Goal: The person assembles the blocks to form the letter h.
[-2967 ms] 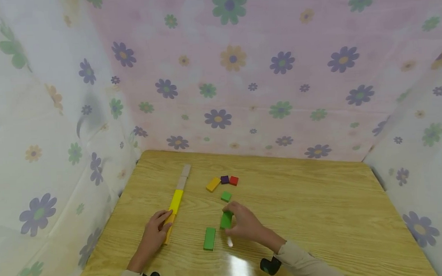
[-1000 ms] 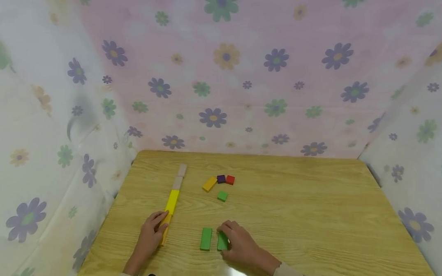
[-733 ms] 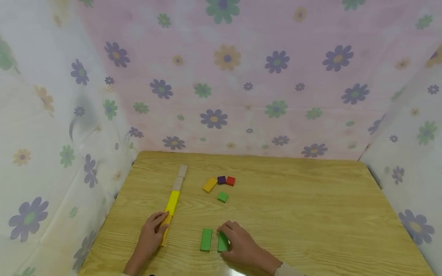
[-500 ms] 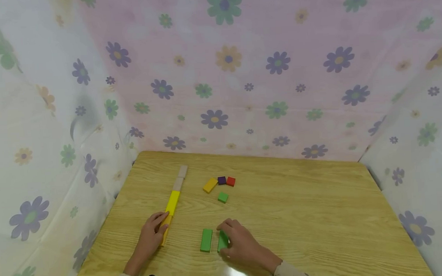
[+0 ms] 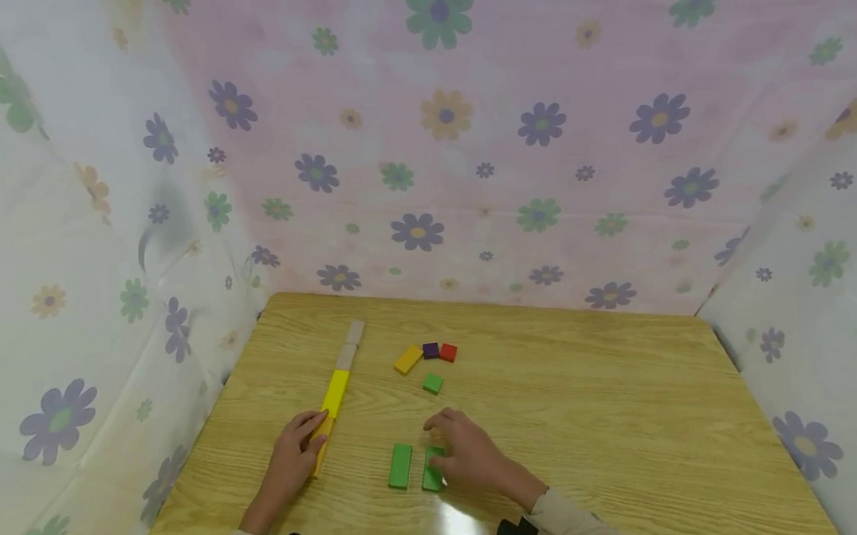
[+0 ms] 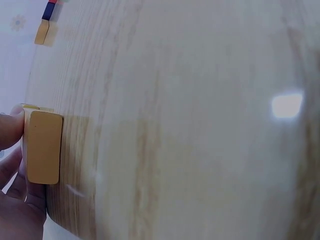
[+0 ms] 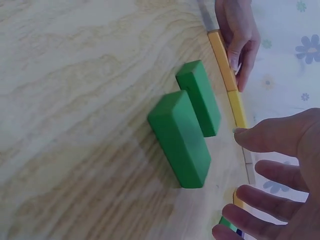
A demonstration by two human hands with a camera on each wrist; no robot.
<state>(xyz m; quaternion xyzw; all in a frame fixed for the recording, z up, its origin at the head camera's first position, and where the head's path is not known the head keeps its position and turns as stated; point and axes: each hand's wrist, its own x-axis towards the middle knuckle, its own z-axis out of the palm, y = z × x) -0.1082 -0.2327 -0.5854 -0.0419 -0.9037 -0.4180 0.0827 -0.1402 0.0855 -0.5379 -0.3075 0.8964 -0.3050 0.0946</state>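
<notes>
My left hand pinches the orange block, thumb on one side and fingers on the other. That block ends a straight row, with a yellow block touching it and two pale wooden blocks beyond. My right hand is spread just above a green block, its fingers apart from it in the right wrist view. A second green block lies parallel on the left, a narrow gap between them.
Farther back sit a small green block, an orange block, a dark purple block and a red block. Flowered cloth surrounds the wooden table at the back and sides.
My right hand has brought the green block toward me, set it beside the other green block and let go, its fingers opening. My left hand has stayed on the orange block.
</notes>
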